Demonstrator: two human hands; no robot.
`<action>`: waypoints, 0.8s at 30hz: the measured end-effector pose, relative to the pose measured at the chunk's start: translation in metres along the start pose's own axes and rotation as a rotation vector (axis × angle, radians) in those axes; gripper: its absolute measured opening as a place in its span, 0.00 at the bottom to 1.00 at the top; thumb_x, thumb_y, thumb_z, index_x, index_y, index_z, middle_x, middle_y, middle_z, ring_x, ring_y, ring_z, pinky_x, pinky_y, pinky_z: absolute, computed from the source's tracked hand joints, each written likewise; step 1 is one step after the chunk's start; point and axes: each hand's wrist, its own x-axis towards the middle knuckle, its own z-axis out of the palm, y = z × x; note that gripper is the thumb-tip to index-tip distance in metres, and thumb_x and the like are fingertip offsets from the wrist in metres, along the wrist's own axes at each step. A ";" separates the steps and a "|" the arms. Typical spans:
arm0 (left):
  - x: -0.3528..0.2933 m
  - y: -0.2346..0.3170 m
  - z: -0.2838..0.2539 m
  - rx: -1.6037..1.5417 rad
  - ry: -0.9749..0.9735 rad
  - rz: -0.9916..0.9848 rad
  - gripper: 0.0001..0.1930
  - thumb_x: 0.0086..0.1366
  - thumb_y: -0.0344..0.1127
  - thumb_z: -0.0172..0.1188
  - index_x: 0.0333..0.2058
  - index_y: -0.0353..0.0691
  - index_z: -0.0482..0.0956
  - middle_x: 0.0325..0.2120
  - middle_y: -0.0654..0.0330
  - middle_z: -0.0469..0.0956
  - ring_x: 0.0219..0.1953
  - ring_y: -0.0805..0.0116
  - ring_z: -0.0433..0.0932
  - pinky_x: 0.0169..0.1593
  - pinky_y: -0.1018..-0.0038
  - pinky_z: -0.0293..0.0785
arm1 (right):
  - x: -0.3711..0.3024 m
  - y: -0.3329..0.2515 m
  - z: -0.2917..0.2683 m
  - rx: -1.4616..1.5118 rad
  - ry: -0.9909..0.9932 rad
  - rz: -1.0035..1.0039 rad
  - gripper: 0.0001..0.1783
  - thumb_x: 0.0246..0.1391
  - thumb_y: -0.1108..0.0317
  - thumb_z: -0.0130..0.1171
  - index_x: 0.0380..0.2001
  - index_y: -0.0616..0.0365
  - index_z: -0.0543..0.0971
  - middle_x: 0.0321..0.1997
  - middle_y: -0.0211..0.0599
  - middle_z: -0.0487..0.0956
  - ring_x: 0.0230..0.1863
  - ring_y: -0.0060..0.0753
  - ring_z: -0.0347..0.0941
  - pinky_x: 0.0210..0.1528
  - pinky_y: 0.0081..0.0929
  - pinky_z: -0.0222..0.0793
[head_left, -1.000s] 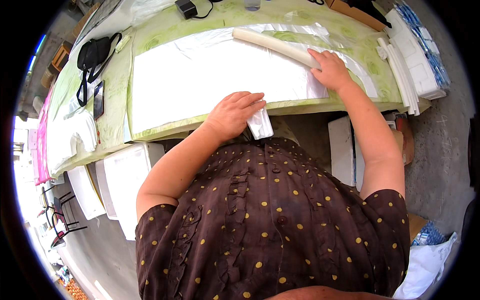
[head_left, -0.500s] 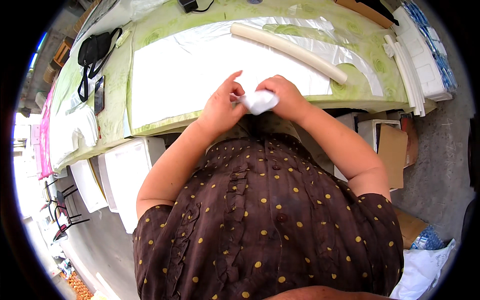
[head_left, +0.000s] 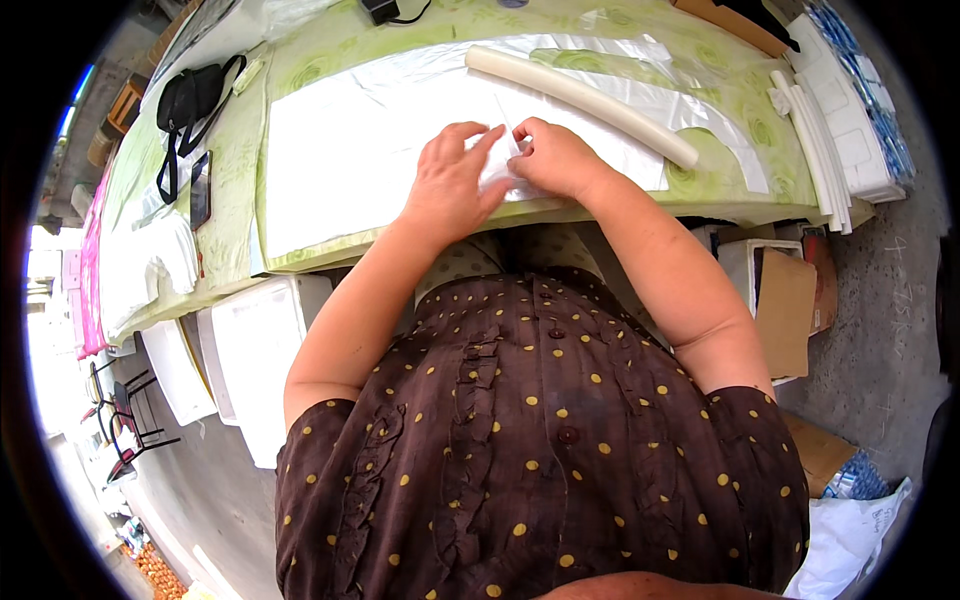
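Over the near edge of the table, my right hand (head_left: 562, 162) pinches a small, thin white piece of film or sheet (head_left: 507, 158) between thumb and fingers. My left hand (head_left: 455, 190) is just to its left, fingers apart and slightly blurred, its thumb close to the piece's lower edge. Whether the left thumb touches it is hard to make out. Beneath both hands a large white sheet (head_left: 345, 150) covers the table, and the small piece blends into it. A long cream roll (head_left: 585, 103) lies slantwise beyond my right hand.
Green patterned cloth covers the table (head_left: 285, 258). At the left lie a black bag (head_left: 190, 100), a phone (head_left: 200, 190) and white gloves or cloth (head_left: 155, 255). White tubes (head_left: 815, 150) and a white foam box (head_left: 850, 110) are at the right. Boxes (head_left: 780, 310) stand below the table.
Both hands have moved forward over the white sheet with the small white piece. My left fingers have opened from a pinch, and the crumpled piece now appears flatter.
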 end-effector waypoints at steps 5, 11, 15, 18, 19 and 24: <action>0.003 0.009 0.017 0.144 -0.212 -0.063 0.44 0.67 0.67 0.54 0.72 0.43 0.58 0.74 0.51 0.53 0.77 0.51 0.46 0.75 0.46 0.42 | 0.002 0.004 0.001 0.034 0.015 0.008 0.31 0.48 0.60 0.63 0.56 0.60 0.76 0.42 0.45 0.84 0.44 0.46 0.80 0.49 0.37 0.75; -0.028 0.023 0.012 0.102 -0.158 -0.004 0.43 0.62 0.56 0.65 0.70 0.43 0.60 0.72 0.54 0.57 0.75 0.53 0.53 0.73 0.44 0.47 | -0.049 -0.006 -0.001 0.147 -0.049 0.025 0.33 0.49 0.63 0.63 0.60 0.60 0.72 0.35 0.42 0.84 0.39 0.46 0.81 0.45 0.36 0.75; -0.049 0.027 0.012 0.060 -0.132 0.100 0.41 0.56 0.39 0.69 0.68 0.45 0.64 0.71 0.60 0.60 0.72 0.58 0.59 0.72 0.44 0.51 | -0.096 -0.001 0.007 0.292 -0.065 -0.014 0.30 0.54 0.69 0.64 0.61 0.61 0.69 0.31 0.34 0.81 0.31 0.25 0.74 0.36 0.26 0.70; -0.050 0.025 0.013 0.034 -0.104 0.101 0.38 0.55 0.31 0.66 0.66 0.47 0.66 0.70 0.59 0.61 0.72 0.58 0.60 0.71 0.44 0.53 | -0.093 0.005 0.010 0.081 0.283 -0.433 0.27 0.50 0.70 0.62 0.56 0.56 0.75 0.38 0.36 0.84 0.44 0.46 0.77 0.51 0.40 0.71; -0.048 0.027 0.011 0.017 -0.110 0.084 0.37 0.55 0.31 0.65 0.66 0.47 0.68 0.68 0.60 0.62 0.71 0.58 0.61 0.72 0.46 0.53 | -0.085 0.008 0.009 -0.039 0.427 -0.637 0.26 0.50 0.71 0.61 0.55 0.55 0.76 0.40 0.36 0.84 0.47 0.46 0.77 0.54 0.41 0.70; -0.036 0.013 0.012 -0.186 0.062 0.060 0.25 0.57 0.28 0.62 0.56 0.45 0.78 0.56 0.57 0.77 0.60 0.55 0.72 0.67 0.53 0.63 | -0.058 0.033 0.011 -0.208 0.215 -0.602 0.19 0.48 0.72 0.59 0.46 0.49 0.82 0.50 0.33 0.83 0.53 0.45 0.73 0.58 0.40 0.67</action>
